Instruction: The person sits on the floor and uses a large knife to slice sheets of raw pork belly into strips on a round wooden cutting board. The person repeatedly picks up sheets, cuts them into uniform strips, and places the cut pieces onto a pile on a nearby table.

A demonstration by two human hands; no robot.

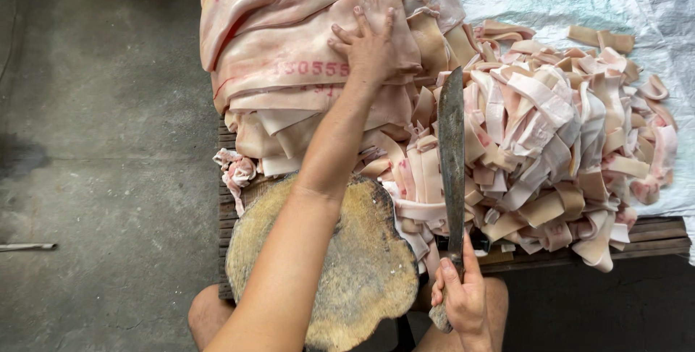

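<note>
Knife handle (441, 316) mostly hidden inside right hand (463, 298); knees cropped.

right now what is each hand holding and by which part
The right hand grips a long cleaver-like knife by its handle, blade pointing away. The left hand holds nothing; it rests palm down on the stack of pork skin slabs.

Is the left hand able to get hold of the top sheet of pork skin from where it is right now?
Probably yes: the left hand already lies flat on the top sheet of pork skin, with nothing over it.
</note>
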